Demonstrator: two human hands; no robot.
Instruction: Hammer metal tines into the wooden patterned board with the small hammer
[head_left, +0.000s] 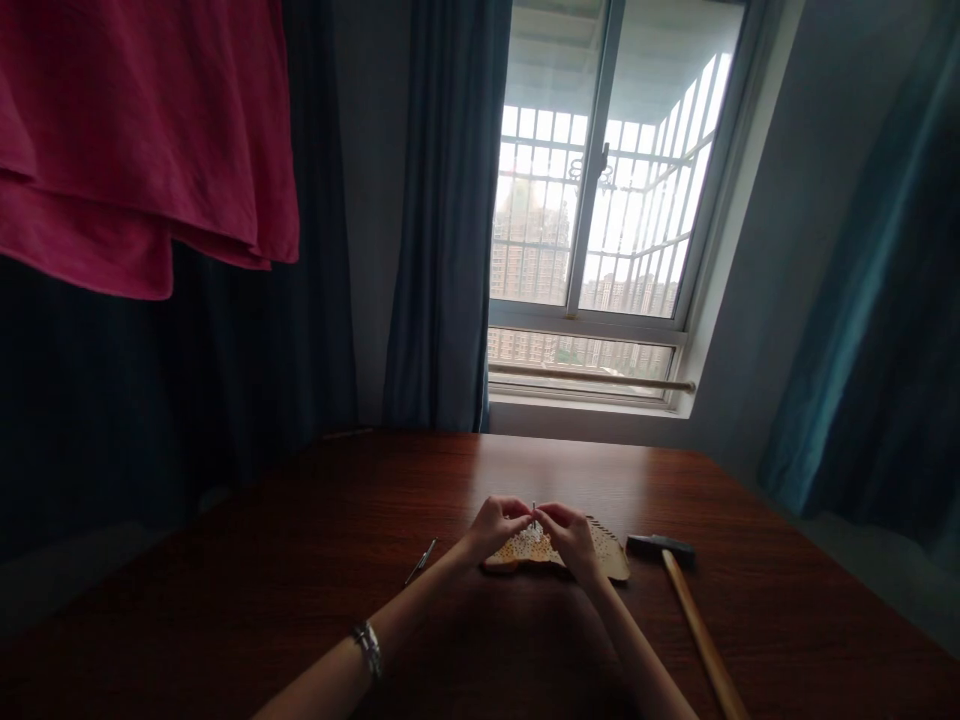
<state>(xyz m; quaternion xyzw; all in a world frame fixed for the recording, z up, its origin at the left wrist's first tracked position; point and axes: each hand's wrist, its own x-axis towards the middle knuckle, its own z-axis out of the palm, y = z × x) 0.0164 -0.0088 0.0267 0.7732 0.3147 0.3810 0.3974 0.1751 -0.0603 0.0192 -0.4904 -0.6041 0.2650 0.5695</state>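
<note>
My left hand [500,527] and my right hand [571,540] meet above a pale tan board on the table. Thumbs and fingers of both pinch a thin upright metal nail [534,508] between them. Its lower end points down at the board, but whether it touches is too small to tell. The flat board [611,562] has a curved outline, many small holes and a toothed far right edge. My hands cover part of it. To the right lies a hammer [679,580] with a dark head and a wooden handle.
Slim metal pieces [421,562], perhaps more nails, lie left of my left hand. Everything rests on a brown wooden table [300,560]. Behind it are a barred window [592,200] and blue curtains [450,220]. Pink cloth [150,140] hangs at the upper left.
</note>
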